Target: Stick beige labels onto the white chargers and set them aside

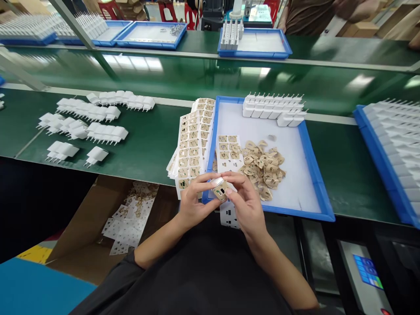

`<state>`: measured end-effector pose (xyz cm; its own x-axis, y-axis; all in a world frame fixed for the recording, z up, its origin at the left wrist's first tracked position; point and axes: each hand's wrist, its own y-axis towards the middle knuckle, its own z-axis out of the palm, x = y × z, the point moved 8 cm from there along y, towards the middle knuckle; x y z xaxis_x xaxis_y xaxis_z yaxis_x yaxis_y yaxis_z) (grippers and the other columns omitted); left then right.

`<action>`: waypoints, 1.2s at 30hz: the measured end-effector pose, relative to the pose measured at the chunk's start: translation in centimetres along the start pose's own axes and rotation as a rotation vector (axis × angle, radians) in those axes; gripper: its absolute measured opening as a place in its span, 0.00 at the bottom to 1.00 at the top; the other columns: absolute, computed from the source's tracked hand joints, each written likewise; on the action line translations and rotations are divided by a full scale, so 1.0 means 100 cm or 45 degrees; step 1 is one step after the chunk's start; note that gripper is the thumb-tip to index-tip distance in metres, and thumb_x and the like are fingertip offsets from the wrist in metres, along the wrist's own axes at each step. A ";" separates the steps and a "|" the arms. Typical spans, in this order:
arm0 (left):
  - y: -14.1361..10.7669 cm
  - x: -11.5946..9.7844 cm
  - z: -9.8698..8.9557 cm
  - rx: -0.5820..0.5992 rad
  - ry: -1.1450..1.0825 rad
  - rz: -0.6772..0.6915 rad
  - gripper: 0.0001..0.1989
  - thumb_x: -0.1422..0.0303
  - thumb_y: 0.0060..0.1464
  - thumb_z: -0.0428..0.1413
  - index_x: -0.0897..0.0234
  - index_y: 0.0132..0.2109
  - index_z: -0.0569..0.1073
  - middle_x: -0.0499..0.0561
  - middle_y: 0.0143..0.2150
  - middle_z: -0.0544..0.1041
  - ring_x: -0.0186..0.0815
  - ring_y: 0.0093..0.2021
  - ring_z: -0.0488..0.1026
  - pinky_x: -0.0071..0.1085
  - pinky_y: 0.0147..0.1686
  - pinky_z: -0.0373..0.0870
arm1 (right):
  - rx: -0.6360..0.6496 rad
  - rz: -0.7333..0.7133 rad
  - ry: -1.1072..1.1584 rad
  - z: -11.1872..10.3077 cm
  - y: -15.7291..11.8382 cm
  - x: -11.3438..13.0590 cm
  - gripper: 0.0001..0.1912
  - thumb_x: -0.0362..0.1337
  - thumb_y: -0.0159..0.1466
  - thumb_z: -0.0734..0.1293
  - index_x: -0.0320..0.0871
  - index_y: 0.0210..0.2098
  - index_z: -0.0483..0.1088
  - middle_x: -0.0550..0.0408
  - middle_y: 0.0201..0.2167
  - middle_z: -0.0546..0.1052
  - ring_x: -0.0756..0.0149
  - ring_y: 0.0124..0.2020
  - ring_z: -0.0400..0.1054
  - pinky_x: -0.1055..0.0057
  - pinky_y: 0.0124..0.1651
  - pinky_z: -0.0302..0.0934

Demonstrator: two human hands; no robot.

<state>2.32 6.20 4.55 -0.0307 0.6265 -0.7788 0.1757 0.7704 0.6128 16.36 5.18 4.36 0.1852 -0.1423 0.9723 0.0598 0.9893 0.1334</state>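
Observation:
Between my two hands, over the near edge of a blue-rimmed tray [316, 175], is a white plug adapter [220, 189] whose upward face carries a tan sticker with a dark cutout. My left hand [197, 199] grips its left side with fingers and thumb. My right hand [245, 202] has its thumb pressed on the sticker's right part and its fingers behind. A partly used sticker sheet [229, 151] lies in the tray just beyond my fingers. Beside it is a heap of loose tan sticker pieces [262, 166]. Another part of a white sheet [229, 215] hangs below my hands.
White adapters [272, 107] stand in rows at the tray's back. Stacked sticker sheets [189, 148] lie left of it, and more adapters [87, 109] farther left. A full tray [374, 144] stands at right. Below the bench, a cardboard box [82, 236] holds scraps.

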 end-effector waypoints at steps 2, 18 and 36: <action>0.001 -0.005 0.002 -0.001 0.057 0.068 0.24 0.75 0.54 0.67 0.54 0.53 0.69 0.55 0.57 0.77 0.42 0.58 0.76 0.43 0.55 0.76 | -0.025 -0.002 -0.008 0.001 0.001 0.000 0.07 0.38 0.66 0.68 0.51 0.45 0.72 0.52 0.50 0.75 0.60 0.54 0.71 0.64 0.50 0.70; 0.003 -0.018 0.004 -0.023 0.131 0.319 0.24 0.76 0.54 0.66 0.54 0.54 0.69 0.55 0.56 0.76 0.42 0.57 0.77 0.47 0.55 0.78 | -0.050 0.001 0.278 0.005 -0.001 -0.006 0.07 0.33 0.65 0.69 0.52 0.39 0.78 0.55 0.46 0.76 0.62 0.53 0.71 0.62 0.58 0.65; -0.005 0.009 0.001 0.109 -0.152 -0.123 0.25 0.76 0.53 0.67 0.57 0.56 0.71 0.57 0.55 0.78 0.42 0.57 0.77 0.40 0.56 0.74 | 0.230 -0.787 -0.761 0.002 -0.011 0.061 0.08 0.28 0.64 0.69 0.48 0.40 0.72 0.52 0.42 0.79 0.59 0.47 0.72 0.58 0.51 0.67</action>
<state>2.32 6.40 3.55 0.0650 0.5276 -0.8470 0.2609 0.8103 0.5248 17.27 3.26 10.16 -0.3767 -0.6631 0.6468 -0.1863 0.7382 0.6484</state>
